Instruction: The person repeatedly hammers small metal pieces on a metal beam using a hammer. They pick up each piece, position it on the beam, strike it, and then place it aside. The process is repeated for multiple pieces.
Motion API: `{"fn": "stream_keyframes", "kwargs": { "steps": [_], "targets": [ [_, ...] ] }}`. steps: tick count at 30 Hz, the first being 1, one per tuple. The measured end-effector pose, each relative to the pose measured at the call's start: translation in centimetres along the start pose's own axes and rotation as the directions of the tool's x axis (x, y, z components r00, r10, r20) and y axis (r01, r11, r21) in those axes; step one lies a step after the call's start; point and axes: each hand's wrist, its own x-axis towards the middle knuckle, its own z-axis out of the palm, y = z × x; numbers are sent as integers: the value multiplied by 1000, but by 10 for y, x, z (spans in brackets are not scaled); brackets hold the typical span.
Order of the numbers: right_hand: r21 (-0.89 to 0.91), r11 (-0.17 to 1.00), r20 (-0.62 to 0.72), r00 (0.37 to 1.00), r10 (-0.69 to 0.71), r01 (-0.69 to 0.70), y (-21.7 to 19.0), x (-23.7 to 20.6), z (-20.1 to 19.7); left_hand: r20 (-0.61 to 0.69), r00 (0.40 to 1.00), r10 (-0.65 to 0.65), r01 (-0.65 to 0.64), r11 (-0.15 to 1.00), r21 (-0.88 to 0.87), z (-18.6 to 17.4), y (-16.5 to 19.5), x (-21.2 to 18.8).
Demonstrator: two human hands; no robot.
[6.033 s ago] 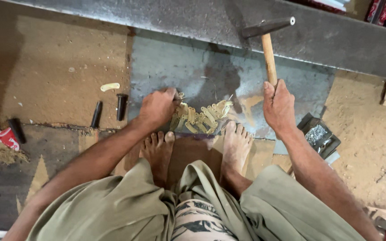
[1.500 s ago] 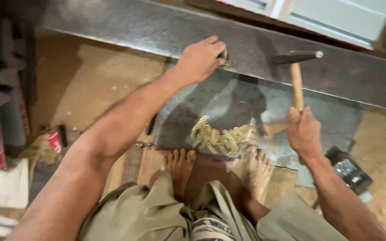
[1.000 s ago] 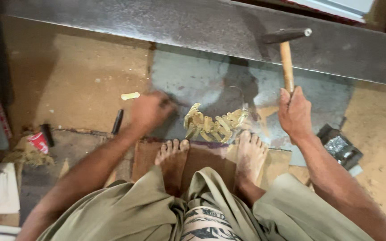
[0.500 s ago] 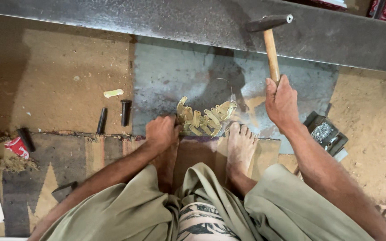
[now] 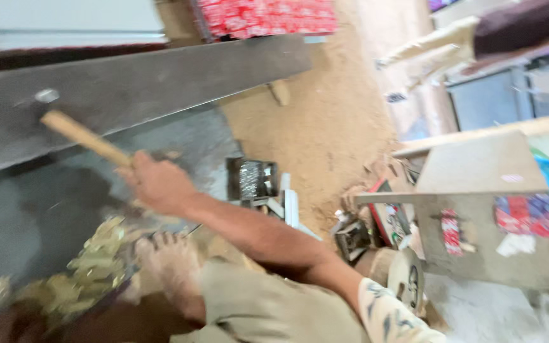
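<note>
My right hand (image 5: 158, 184) is clenched round the hammer (image 5: 84, 136), low on its wooden handle, which slants up and left toward the dark slab (image 5: 128, 82) at the far side. The head lies at the far left, blurred, and I cannot make out its shape. My left hand is out of view, so I cannot tell what it does.

The pale carved piece (image 5: 90, 267) lies on the floor at the near left, just left of my foot (image 5: 169, 263), which rests at its edge and seems to pin it. The view is tilted and smeared, so fine detail is lost.

To strike well, I judge the grip should stay low on the handle for swing, wrist loose, with the blow landing square and clear of the toes. The foot should press firmly so the piece does not skip.

To the right, on the sawdust (image 5: 325, 127), sit a small dark box (image 5: 252, 178) and scraps; further right stands a grey board (image 5: 478, 209) with coloured bits beside it.
</note>
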Motion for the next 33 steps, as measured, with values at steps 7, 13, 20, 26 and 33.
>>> {"fn": "stream_keyframes", "kwargs": {
  "steps": [7,13,20,26,33],
  "targets": [
    [47,998,-31,998,-49,50,-2,-3,-31,-410,901,141,-287,903,-320,-103,171,56],
    [-140,943,9,953,-302,301,25,19,6,-759,635,144,-470,852,-231,-222,55,31],
    [74,966,-124,963,-239,250,-17,9,-3,-616,785,-68,-151,943,-295,-228,15,93],
    [171,913,-104,928,-357,370,-32,22,33,-629,775,-62,-157,945,-286,-239,12,80],
    [84,882,-143,882,-450,464,-33,22,22,-751,658,-63,-210,942,-263,-235,15,80]
  ]
}}
